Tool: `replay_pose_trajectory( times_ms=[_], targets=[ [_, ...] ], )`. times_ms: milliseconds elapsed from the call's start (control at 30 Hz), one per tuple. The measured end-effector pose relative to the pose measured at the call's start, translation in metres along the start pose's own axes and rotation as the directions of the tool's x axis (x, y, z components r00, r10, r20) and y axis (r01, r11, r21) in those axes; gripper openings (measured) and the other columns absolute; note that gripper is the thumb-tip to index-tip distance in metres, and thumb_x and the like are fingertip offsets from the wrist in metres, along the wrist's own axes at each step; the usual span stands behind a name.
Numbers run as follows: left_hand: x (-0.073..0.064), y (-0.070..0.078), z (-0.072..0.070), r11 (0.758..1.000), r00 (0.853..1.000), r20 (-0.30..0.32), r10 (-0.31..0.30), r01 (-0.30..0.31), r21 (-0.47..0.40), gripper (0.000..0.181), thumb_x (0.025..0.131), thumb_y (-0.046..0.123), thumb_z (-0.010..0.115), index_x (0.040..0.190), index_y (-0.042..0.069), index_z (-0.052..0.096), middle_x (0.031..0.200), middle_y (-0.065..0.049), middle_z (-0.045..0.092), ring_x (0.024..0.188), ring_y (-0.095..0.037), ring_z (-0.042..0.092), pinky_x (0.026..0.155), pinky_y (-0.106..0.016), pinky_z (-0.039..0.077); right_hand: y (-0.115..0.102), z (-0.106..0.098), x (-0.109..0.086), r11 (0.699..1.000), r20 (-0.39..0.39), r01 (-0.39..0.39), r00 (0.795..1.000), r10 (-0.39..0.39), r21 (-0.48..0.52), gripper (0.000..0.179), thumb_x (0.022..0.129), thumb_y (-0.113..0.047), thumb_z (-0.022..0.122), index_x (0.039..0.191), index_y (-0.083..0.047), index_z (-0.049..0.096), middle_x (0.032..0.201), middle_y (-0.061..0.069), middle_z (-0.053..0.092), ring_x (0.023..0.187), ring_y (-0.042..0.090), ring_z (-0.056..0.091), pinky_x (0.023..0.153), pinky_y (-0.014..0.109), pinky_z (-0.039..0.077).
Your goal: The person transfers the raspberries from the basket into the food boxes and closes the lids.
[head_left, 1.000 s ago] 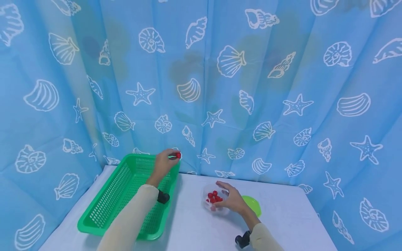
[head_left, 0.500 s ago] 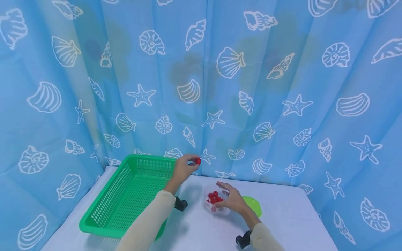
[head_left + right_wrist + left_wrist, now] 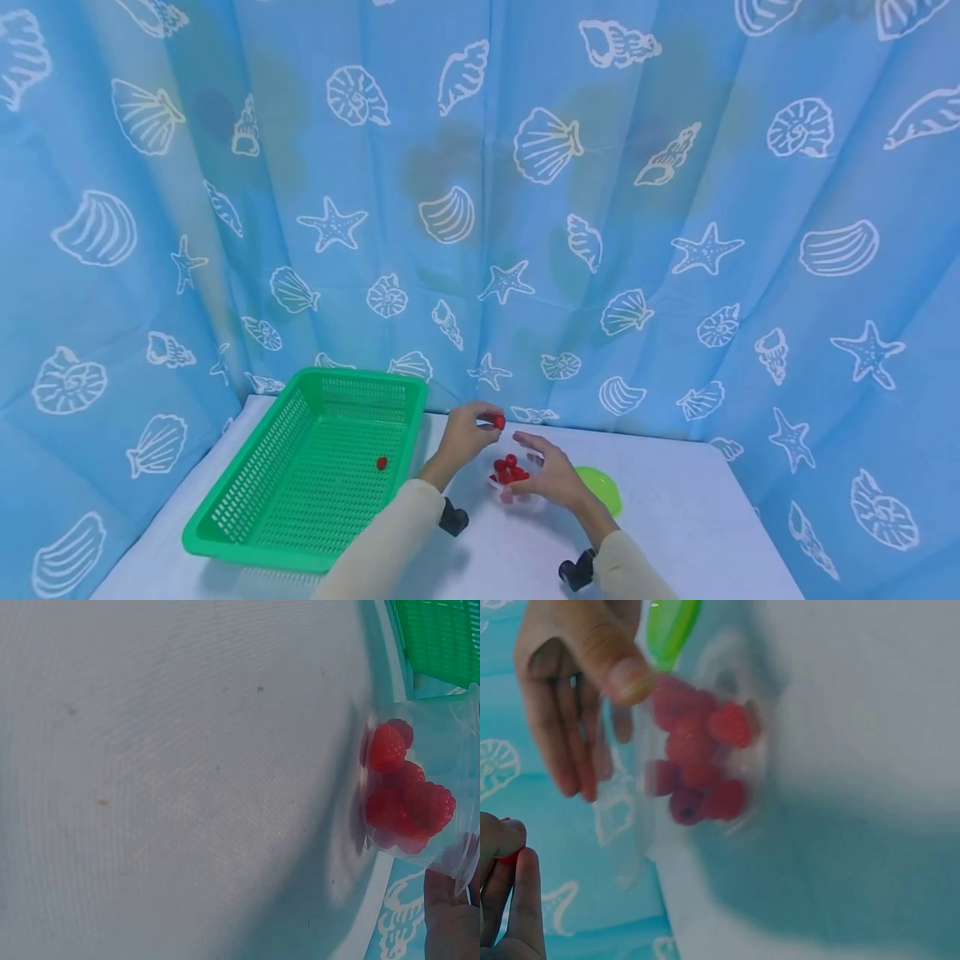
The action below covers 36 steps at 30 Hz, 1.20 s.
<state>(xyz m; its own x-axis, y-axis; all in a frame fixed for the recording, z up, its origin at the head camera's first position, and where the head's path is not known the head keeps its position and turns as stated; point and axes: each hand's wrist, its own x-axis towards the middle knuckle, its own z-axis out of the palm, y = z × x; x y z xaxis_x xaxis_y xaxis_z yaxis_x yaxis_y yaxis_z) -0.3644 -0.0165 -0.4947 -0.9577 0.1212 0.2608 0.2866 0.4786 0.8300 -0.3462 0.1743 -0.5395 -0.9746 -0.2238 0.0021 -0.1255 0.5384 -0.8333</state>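
My left hand (image 3: 461, 440) pinches a single raspberry (image 3: 499, 422) between thumb and fingertips, just beyond and to the left of a clear plastic cup (image 3: 442, 724). The left wrist view catches only part of that hand (image 3: 510, 892) at its lower left corner. My right hand (image 3: 553, 477) grips the cup, its thumb on the near side and fingers round the far side. Inside the cup lie several raspberries (image 3: 694, 742), seen through its wall in both wrist views. One more raspberry (image 3: 382, 462) rests on the floor of a green plastic basket (image 3: 197, 533).
The basket takes up the left of the white-covered table (image 3: 690, 517). Behind my right wrist lies a lime-green round lid (image 3: 600, 490). A blue curtain with white shells (image 3: 480, 167) hangs along the back and sides.
From over the basket, my left hand has moved right and down toward the cup, still pinching the raspberry. The raspberry in the basket is now visible. My right hand stays put on the cup.
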Motion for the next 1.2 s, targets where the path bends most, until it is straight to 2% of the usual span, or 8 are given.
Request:
replay_pose_trajectory(
  times_ms=[200,400,533,700,933,1033,1200],
  targets=[
    [-0.006,-0.008,0.012,1.0,0.999,0.036,-0.019,0.019,0.013,0.033,0.081,0.005,0.078,0.113,0.013,0.07,0.107,-0.001,0.067,0.098,-0.02,0.068,0.079,-0.028,0.057,-0.001,0.0,-0.001,1.0,0.008,0.015,1.0,-0.015,0.002,0.101,0.058,-0.034,0.094,0.146,-0.028,0.044,0.147,0.004,0.044,0.133,0.038,0.041,0.088,0.051,0.053],
    [-0.01,-0.008,0.017,0.998,0.993,0.118,-0.022,0.015,0.064,0.033,0.08,0.006,0.079,0.112,0.015,0.071,0.104,0.001,0.067,0.097,-0.019,0.066,0.077,-0.03,0.058,0.0,-0.001,0.001,1.0,0.009,0.028,1.0,-0.028,-0.003,0.102,0.057,-0.038,0.094,0.146,-0.03,0.044,0.147,0.004,0.045,0.132,0.038,0.042,0.09,0.048,0.053],
    [-0.01,-0.007,0.02,0.992,0.982,0.178,-0.056,0.035,0.119,0.035,0.081,0.007,0.079,0.114,0.016,0.071,0.103,0.003,0.067,0.096,-0.018,0.065,0.078,-0.03,0.058,0.002,-0.001,0.003,0.999,0.005,0.042,0.999,-0.042,-0.01,0.102,0.058,-0.041,0.093,0.147,-0.027,0.044,0.147,0.004,0.045,0.133,0.038,0.041,0.093,0.049,0.05],
    [-0.013,-0.01,0.025,0.98,0.961,0.263,-0.088,0.036,0.197,0.035,0.079,0.007,0.081,0.112,0.016,0.072,0.099,0.004,0.066,0.089,-0.014,0.063,0.073,-0.027,0.058,0.003,0.0,0.003,0.998,0.004,0.055,0.998,-0.055,-0.018,0.101,0.058,-0.041,0.093,0.146,-0.029,0.045,0.147,0.001,0.045,0.136,0.036,0.039,0.096,0.05,0.048],
    [-0.013,-0.009,0.027,0.971,0.95,0.307,-0.049,-0.026,0.238,0.033,0.078,0.004,0.081,0.109,0.012,0.073,0.093,0.005,0.064,0.084,-0.012,0.061,0.074,-0.025,0.057,0.0,-0.002,0.004,0.995,0.013,0.093,0.996,-0.092,-0.035,0.099,0.062,-0.04,0.091,0.148,-0.025,0.044,0.149,0.001,0.044,0.137,0.033,0.038,0.1,0.048,0.045],
    [-0.014,-0.009,0.027,0.963,0.945,0.325,-0.028,-0.062,0.263,0.034,0.078,0.004,0.081,0.11,0.012,0.073,0.093,0.006,0.064,0.084,-0.011,0.06,0.076,-0.024,0.056,0.0,-0.003,0.004,0.995,0.018,0.096,0.995,-0.095,-0.035,0.098,0.062,-0.04,0.091,0.148,-0.026,0.044,0.149,0.001,0.044,0.138,0.033,0.038,0.101,0.048,0.044],
    [-0.017,-0.012,0.03,0.951,0.944,0.329,-0.014,-0.089,0.297,0.034,0.078,0.006,0.081,0.11,0.014,0.073,0.094,0.007,0.064,0.085,-0.008,0.06,0.081,-0.025,0.055,0.002,-0.002,0.002,0.996,0.024,0.088,0.996,-0.088,-0.014,0.096,0.062,-0.041,0.091,0.146,-0.031,0.044,0.149,0.0,0.044,0.137,0.032,0.038,0.102,0.046,0.044]
  ],
)
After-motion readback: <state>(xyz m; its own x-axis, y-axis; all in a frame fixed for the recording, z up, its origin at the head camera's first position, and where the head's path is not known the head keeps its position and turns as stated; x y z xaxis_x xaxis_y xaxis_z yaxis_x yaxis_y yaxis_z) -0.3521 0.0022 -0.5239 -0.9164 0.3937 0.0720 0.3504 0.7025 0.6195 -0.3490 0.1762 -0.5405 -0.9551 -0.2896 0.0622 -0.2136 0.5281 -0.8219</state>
